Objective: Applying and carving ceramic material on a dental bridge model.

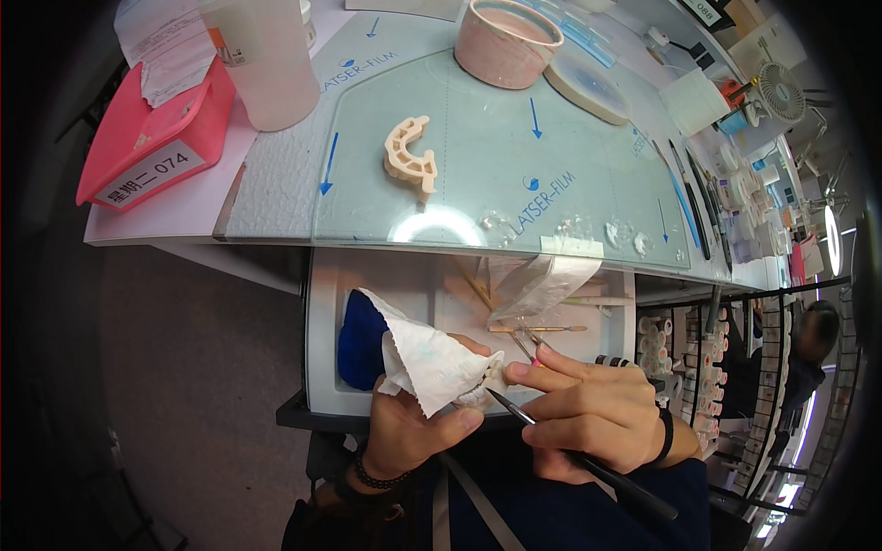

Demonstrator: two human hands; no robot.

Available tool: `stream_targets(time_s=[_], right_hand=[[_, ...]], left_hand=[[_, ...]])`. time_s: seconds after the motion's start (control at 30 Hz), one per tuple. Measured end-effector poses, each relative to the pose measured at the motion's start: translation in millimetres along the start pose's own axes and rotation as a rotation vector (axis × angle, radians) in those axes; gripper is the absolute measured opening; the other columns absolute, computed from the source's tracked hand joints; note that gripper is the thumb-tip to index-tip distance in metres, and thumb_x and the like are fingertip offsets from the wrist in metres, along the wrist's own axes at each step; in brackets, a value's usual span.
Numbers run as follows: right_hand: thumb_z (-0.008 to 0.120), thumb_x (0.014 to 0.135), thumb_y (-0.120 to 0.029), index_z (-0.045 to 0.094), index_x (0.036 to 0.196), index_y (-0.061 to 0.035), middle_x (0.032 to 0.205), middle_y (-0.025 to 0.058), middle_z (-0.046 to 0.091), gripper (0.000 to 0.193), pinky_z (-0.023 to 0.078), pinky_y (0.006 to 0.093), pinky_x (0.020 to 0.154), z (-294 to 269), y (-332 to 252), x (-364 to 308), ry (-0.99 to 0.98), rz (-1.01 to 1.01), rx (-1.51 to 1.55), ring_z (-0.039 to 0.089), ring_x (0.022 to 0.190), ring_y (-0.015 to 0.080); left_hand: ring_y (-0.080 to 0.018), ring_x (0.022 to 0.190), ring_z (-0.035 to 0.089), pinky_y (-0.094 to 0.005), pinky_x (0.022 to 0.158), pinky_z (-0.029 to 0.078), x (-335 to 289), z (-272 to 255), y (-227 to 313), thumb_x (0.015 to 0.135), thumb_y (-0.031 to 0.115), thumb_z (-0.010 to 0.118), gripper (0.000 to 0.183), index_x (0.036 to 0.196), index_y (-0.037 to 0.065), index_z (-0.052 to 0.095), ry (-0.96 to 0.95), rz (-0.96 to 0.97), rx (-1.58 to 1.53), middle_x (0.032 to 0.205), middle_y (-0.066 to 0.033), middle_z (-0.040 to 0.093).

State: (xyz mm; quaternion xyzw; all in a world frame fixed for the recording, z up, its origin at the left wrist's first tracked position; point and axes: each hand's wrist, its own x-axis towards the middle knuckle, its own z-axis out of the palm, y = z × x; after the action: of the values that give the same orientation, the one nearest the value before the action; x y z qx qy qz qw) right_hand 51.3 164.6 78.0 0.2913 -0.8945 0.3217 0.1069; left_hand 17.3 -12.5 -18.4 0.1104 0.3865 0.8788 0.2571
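Observation:
My left hand (415, 433) is closed round a crumpled white tissue (432, 358) and a small row of tooth-coloured dental teeth (482, 381) that shows at the tissue's right edge. Between the fingers of my right hand (593, 413) is a slim black-handled brush (634, 491). The brush's dark pointed tip is at the teeth; whether it touches them I cannot tell. Both hands are over the front of a pulled-out drawer (358, 404). On the glass-topped bench beyond lies a beige horseshoe-shaped dental model (409, 158).
A dark blue cloth or pad (361, 342) sits at the drawer's left, with thin tools and a clear plastic bag (551, 285) behind. The bench holds a pink tray (152, 138), a translucent bottle (271, 73), a pink pot (508, 46) and a small fan (779, 92).

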Motion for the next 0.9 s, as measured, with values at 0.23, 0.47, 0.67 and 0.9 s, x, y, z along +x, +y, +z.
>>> stream_targets(time_s=[0.23, 0.47, 0.67, 0.9], right_hand=[[0.072, 0.06, -0.012, 0.061, 0.08, -0.0049, 0.08, 0.006, 0.061, 0.024, 0.051, 0.0384, 0.085, 1.3, 0.0, 0.7, 0.012, -0.007, -0.008, 0.064, 0.094, 0.0277], [0.072, 0.062, -0.013, 0.062, 0.081, -0.0044, 0.081, 0.0064, 0.061, 0.024, 0.051, 0.0381, 0.085, 1.3, -0.1, 0.6, 0.011, -0.011, -0.01, 0.064, 0.094, 0.0276], [0.071, 0.064, -0.012, 0.061, 0.081, -0.004, 0.08, 0.0066, 0.061, 0.022, 0.05, 0.0387, 0.085, 2.6, 0.7, -0.4, 0.021, -0.019, -0.031, 0.063, 0.094, 0.0277], [0.07, 0.066, -0.014, 0.061, 0.081, -0.0039, 0.079, 0.0064, 0.06, 0.02, 0.051, 0.0389, 0.085, 2.0, -0.5, 0.7, 0.006, -0.041, -0.044, 0.063, 0.094, 0.0282]], left_hand=[[-0.0206, 0.096, 0.055, -0.0311, 0.083, 0.045, -0.3, -0.1, 0.1, 0.068, 0.005, 0.066, 0.053, 0.113, -0.008, 0.042, 0.023, -0.022, 0.026, 0.108, -0.0146, 0.05], [-0.0195, 0.095, 0.054, -0.0306, 0.082, 0.045, -0.1, 0.7, 1.4, 0.068, 0.006, 0.067, 0.053, 0.113, -0.008, 0.042, 0.034, -0.032, 0.029, 0.107, -0.014, 0.05], [-0.0185, 0.093, 0.054, -0.0302, 0.081, 0.045, 0.5, 1.3, 2.3, 0.067, 0.008, 0.066, 0.052, 0.112, -0.008, 0.043, 0.034, -0.045, 0.049, 0.105, -0.0133, 0.051], [-0.0185, 0.094, 0.054, -0.03, 0.081, 0.044, 0.6, 1.9, 3.2, 0.067, 0.007, 0.065, 0.052, 0.112, -0.008, 0.043, 0.029, -0.048, 0.038, 0.105, -0.0132, 0.051]])
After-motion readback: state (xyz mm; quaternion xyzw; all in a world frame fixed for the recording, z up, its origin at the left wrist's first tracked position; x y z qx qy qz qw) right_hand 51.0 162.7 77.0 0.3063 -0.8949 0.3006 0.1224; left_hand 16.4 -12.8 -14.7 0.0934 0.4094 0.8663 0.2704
